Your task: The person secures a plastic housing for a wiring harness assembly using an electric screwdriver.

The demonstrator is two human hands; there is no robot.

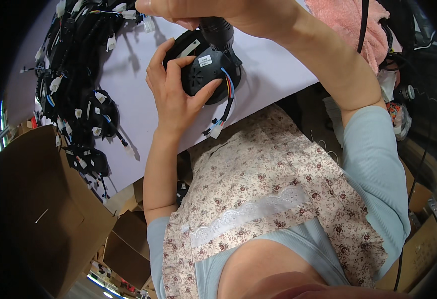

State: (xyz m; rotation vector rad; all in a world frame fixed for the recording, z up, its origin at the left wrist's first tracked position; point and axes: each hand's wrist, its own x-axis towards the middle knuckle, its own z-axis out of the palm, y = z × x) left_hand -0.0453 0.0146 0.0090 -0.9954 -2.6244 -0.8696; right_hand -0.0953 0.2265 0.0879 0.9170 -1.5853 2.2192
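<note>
My left hand lies round a black round plastic unit, thumb on its near side and fingers on its left side. The unit rests on the table and carries a white label, vent slots and a bundle of coloured wires ending in a white connector. Above its far right side stands a black cylindrical tool, which looks like a power screwdriver, its lower end against the unit. My right hand is closed over the tool's top, partly cut off by the upper edge.
Many black units with wires and white connectors are heaped along the left of the pale table. A pink towel lies at the far right, beside a hanging black cable. Cardboard boxes stand at the lower left.
</note>
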